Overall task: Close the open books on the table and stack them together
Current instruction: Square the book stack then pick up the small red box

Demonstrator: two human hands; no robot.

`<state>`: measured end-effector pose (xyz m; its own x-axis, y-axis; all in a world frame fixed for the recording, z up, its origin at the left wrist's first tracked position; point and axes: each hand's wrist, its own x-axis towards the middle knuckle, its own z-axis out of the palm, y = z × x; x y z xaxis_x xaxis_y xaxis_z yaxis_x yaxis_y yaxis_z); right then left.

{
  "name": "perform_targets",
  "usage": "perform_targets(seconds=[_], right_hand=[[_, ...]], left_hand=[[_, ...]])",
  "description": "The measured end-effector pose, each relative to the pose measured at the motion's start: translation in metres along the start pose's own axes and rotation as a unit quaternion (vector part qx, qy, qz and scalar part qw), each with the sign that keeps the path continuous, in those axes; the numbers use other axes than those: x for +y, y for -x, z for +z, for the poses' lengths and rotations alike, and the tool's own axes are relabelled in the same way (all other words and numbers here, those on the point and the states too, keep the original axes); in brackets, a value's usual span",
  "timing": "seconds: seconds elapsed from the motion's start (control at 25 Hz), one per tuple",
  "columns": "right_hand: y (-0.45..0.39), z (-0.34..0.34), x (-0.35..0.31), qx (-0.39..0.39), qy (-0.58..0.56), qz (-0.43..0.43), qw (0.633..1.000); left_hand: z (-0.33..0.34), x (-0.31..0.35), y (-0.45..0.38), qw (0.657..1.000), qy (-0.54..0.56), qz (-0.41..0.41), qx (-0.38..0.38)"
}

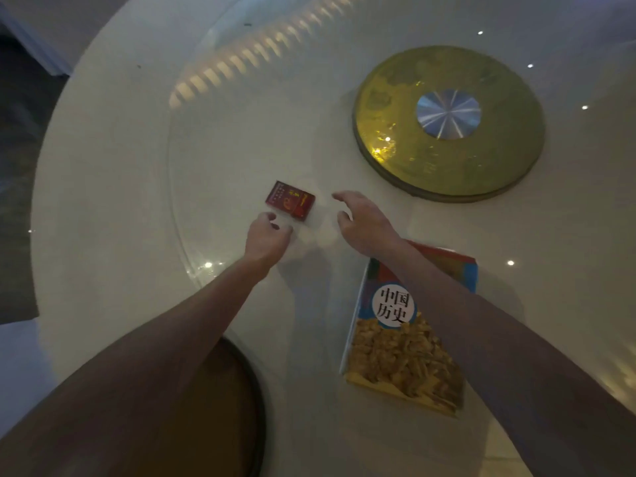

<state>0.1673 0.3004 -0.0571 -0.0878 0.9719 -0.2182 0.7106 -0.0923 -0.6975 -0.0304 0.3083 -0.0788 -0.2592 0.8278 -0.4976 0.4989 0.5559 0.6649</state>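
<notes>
A closed book [402,342] with a blue, red and yellow cover and a white round label lies flat on the white table [113,187], under my right forearm. A small dark red book or box [289,200] lies closed farther out, on the glass turntable. My left hand [266,237] hovers just below it, fingers loosely curled, holding nothing. Just right of the red item is my right hand [363,220], fingers spread and empty. Neither hand touches it.
A round gold disc with a silver centre [447,122] sits at the middle of the glass turntable [220,125]. A dark round chair seat [223,407] shows below the table edge. Dark floor lies at the far left.
</notes>
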Motion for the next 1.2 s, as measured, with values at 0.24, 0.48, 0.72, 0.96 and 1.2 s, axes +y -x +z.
perform_targets(seconds=[0.24, 0.48, 0.72, 0.96, 1.2], right_hand=[[-0.044, 0.042, -0.026, -0.060, 0.034, -0.016, 0.997], [-0.024, 0.057, -0.035, -0.046, -0.017, 0.078, 0.996], [0.034, 0.076, -0.054, -0.054, -0.299, 0.222, 0.926], [0.088, 0.094, -0.077, -0.029, -0.063, 0.086, 0.994], [0.143, 0.127, -0.106, -0.174, -0.152, 0.102, 0.968]], left_hand=[[-0.012, -0.009, -0.009, 0.998, 0.025, 0.019, -0.053], [-0.013, -0.007, 0.007, 0.995, 0.059, 0.043, -0.068], [-0.035, -0.032, 0.051, 0.993, 0.100, 0.051, -0.038], [-0.093, -0.075, 0.085, 0.979, 0.092, 0.108, -0.145], [-0.152, -0.127, 0.120, 0.979, 0.062, 0.115, -0.155]])
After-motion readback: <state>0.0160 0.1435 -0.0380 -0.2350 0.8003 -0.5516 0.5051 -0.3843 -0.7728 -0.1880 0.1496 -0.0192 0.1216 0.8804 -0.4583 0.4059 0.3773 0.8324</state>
